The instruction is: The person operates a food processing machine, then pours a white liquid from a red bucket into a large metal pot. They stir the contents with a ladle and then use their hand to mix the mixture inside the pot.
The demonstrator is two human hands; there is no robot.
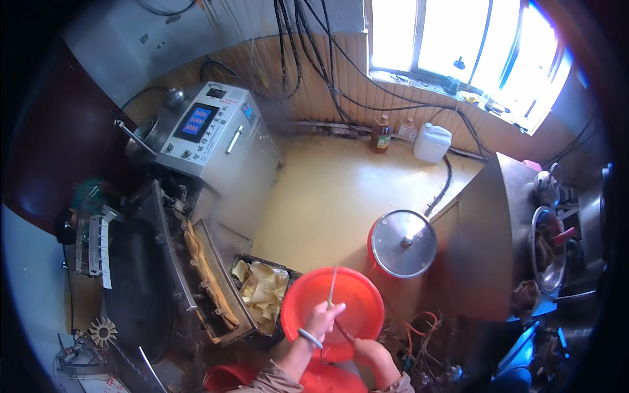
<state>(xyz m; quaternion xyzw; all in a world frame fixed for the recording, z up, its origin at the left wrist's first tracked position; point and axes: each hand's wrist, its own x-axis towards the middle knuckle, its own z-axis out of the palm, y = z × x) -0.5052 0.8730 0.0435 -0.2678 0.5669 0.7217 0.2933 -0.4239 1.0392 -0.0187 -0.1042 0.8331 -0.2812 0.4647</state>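
Fingers of our left hand (322, 319) are clenched around a thin pale stick (332, 285) that rises straight up over the red basin (367, 295), lower centre of the frame. A pale bangle (310, 338) sits on that wrist. Our right hand (369, 349), just right of and below it, grips a dark thin rod (345, 332) running up-left toward the left hand; fingers closed on it.

Left of the basin we see a black crate (283, 270) holding pale yellow sheets (261, 289), touching the basin's rim. Further left, a long metal machine trough (208, 281) with tan strips in it. Upper left: a grey control cabinet (213, 131) with a blue screen. Right of centre, a red pot under a round steel lid (403, 243) stands on the yellow floor (327, 190). By the far wall, a white jerrycan (432, 142) and a brown bottle (381, 133).
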